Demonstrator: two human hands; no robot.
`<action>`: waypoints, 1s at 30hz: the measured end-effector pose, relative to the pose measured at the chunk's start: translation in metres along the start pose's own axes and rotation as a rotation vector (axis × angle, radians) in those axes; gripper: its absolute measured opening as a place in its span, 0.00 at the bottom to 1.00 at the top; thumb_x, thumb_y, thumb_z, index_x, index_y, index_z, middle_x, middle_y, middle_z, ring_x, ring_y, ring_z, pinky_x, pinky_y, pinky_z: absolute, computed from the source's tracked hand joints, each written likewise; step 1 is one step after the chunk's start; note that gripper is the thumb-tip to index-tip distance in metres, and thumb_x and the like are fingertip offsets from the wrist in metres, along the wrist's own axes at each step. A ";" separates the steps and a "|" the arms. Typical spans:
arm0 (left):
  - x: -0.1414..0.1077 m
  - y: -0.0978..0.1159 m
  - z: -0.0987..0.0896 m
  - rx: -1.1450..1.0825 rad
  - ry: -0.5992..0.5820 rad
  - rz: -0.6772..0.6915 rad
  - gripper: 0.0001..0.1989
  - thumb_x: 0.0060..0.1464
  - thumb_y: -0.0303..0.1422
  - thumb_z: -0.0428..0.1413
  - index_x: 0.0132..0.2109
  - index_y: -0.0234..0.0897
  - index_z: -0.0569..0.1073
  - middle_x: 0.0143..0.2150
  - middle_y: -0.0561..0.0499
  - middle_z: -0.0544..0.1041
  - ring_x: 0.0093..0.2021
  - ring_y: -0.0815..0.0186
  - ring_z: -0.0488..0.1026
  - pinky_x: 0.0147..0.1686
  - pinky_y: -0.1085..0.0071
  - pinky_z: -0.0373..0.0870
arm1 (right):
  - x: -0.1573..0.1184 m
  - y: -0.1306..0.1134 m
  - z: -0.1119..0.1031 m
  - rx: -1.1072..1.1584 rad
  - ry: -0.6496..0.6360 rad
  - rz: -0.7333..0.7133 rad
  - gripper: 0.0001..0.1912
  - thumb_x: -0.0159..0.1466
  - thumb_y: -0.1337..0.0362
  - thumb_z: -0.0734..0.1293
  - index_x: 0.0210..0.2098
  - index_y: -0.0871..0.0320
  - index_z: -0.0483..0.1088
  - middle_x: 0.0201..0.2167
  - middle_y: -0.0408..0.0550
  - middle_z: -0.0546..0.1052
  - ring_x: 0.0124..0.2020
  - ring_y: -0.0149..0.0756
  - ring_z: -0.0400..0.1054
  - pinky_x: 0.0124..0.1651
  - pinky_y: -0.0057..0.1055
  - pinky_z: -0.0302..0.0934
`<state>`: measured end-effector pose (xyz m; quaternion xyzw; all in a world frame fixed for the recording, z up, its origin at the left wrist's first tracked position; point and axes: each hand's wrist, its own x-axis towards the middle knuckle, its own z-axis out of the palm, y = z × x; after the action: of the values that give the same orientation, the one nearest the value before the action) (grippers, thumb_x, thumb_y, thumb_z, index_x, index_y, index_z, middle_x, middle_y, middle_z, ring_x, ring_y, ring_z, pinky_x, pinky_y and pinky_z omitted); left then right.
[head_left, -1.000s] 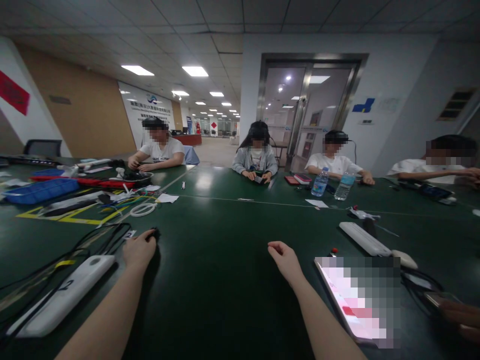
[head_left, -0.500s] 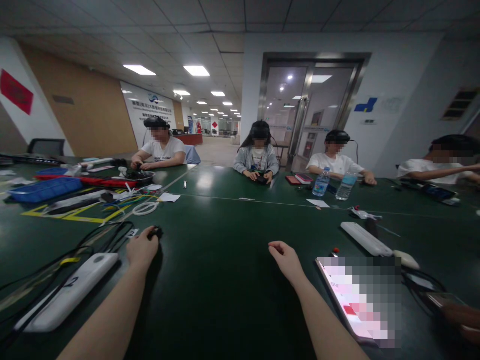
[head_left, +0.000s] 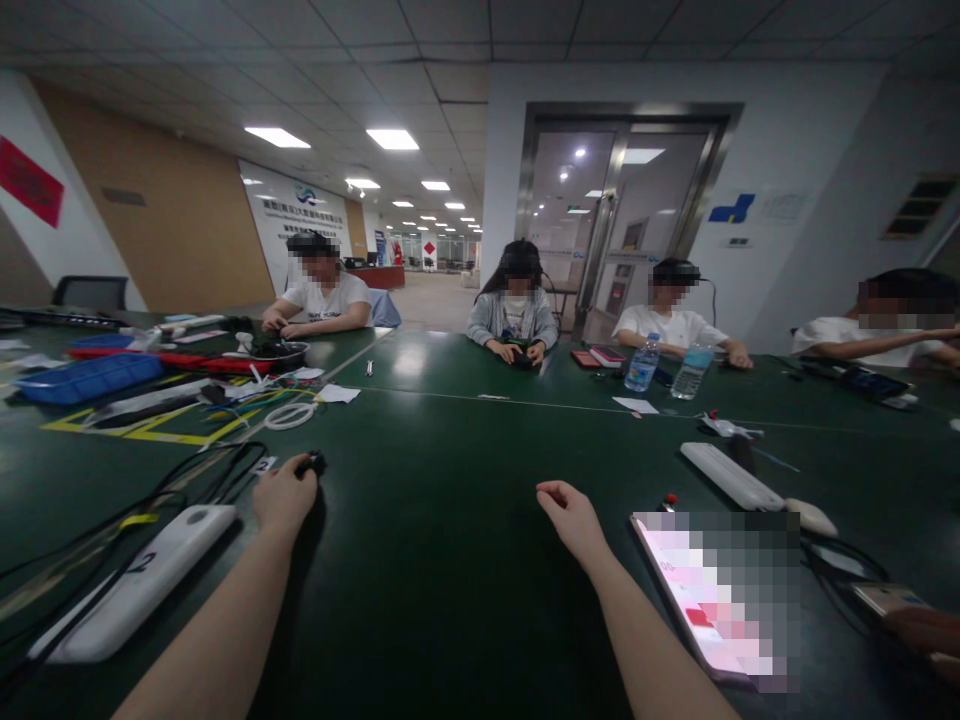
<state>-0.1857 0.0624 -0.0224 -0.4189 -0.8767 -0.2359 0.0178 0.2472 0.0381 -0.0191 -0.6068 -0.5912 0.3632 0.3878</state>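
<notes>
My left hand (head_left: pixel 285 495) rests on the dark green table (head_left: pixel 420 560), its fingers closed around a small black object (head_left: pixel 313 464). Only the top of that object shows, so its kind stays unclear. Just beside this hand are black cables (head_left: pixel 225 475) with a white tag (head_left: pixel 262 466) marked 2. Over to the right, my right hand (head_left: pixel 574 520) lies on the bare tabletop with its fingers curled together. Nothing shows between them. A phone (head_left: pixel 686 600) with a lit, partly blurred screen is the closest thing to that hand.
A white power bank (head_left: pixel 142 580) marked 2 lies left of my left forearm. Farther off are a blue tray (head_left: pixel 90 380), a coiled white cable (head_left: pixel 291 416) and two water bottles (head_left: pixel 643 364). Several people sit across the table. Another white device (head_left: pixel 731 478) lies at right.
</notes>
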 end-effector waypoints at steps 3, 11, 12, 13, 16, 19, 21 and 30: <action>-0.001 0.000 0.000 0.001 -0.003 0.000 0.23 0.53 0.39 0.47 0.54 0.38 0.70 0.48 0.37 0.73 0.49 0.49 0.70 0.45 0.59 0.67 | 0.000 0.000 0.000 -0.010 0.001 -0.009 0.12 0.59 0.60 0.63 0.41 0.55 0.71 0.38 0.45 0.75 0.42 0.38 0.69 0.46 0.35 0.61; -0.003 0.005 -0.003 0.000 0.004 -0.019 0.24 0.53 0.37 0.47 0.55 0.33 0.67 0.49 0.35 0.73 0.50 0.50 0.70 0.48 0.60 0.66 | 0.006 0.009 0.004 0.013 0.015 -0.013 0.12 0.57 0.59 0.64 0.39 0.56 0.71 0.37 0.45 0.75 0.41 0.38 0.69 0.42 0.34 0.62; -0.003 0.005 -0.003 0.002 0.003 -0.023 0.24 0.53 0.38 0.47 0.55 0.33 0.67 0.49 0.35 0.73 0.50 0.50 0.70 0.48 0.60 0.66 | 0.006 0.010 0.004 0.014 0.013 -0.014 0.12 0.57 0.59 0.64 0.39 0.56 0.71 0.37 0.45 0.75 0.41 0.38 0.69 0.42 0.34 0.62; -0.003 0.006 -0.003 0.001 0.004 -0.027 0.24 0.53 0.38 0.47 0.55 0.33 0.67 0.49 0.36 0.73 0.50 0.50 0.70 0.48 0.60 0.66 | 0.007 0.010 0.004 0.015 0.015 -0.014 0.12 0.57 0.58 0.63 0.39 0.55 0.72 0.36 0.45 0.75 0.41 0.38 0.69 0.42 0.34 0.62; -0.002 0.006 -0.003 -0.001 0.008 -0.043 0.25 0.53 0.38 0.47 0.55 0.31 0.67 0.49 0.35 0.72 0.51 0.49 0.69 0.47 0.60 0.66 | 0.007 0.011 0.004 0.016 0.018 -0.017 0.12 0.57 0.58 0.63 0.39 0.55 0.72 0.36 0.45 0.75 0.40 0.39 0.69 0.41 0.35 0.63; -0.002 0.006 -0.003 -0.011 -0.001 -0.040 0.26 0.52 0.37 0.48 0.55 0.27 0.66 0.50 0.33 0.72 0.51 0.49 0.69 0.48 0.60 0.65 | 0.006 0.011 0.003 0.011 0.012 -0.023 0.12 0.57 0.59 0.63 0.39 0.55 0.72 0.36 0.45 0.75 0.40 0.38 0.69 0.43 0.35 0.62; -0.002 0.006 -0.003 -0.023 0.001 -0.038 0.26 0.52 0.37 0.48 0.55 0.26 0.65 0.51 0.33 0.72 0.52 0.49 0.68 0.49 0.60 0.65 | 0.006 0.010 0.003 0.005 0.008 -0.021 0.12 0.58 0.59 0.63 0.40 0.55 0.71 0.36 0.45 0.75 0.40 0.38 0.69 0.43 0.36 0.62; 0.001 0.004 -0.002 -0.002 -0.023 -0.029 0.25 0.52 0.38 0.48 0.53 0.26 0.69 0.50 0.33 0.72 0.51 0.49 0.69 0.48 0.61 0.66 | 0.004 0.008 0.003 -0.001 0.013 -0.022 0.12 0.58 0.59 0.63 0.39 0.56 0.72 0.36 0.46 0.75 0.40 0.38 0.69 0.44 0.36 0.62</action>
<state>-0.1836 0.0642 -0.0188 -0.4090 -0.8825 -0.2323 0.0039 0.2483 0.0425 -0.0272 -0.6027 -0.5956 0.3546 0.3954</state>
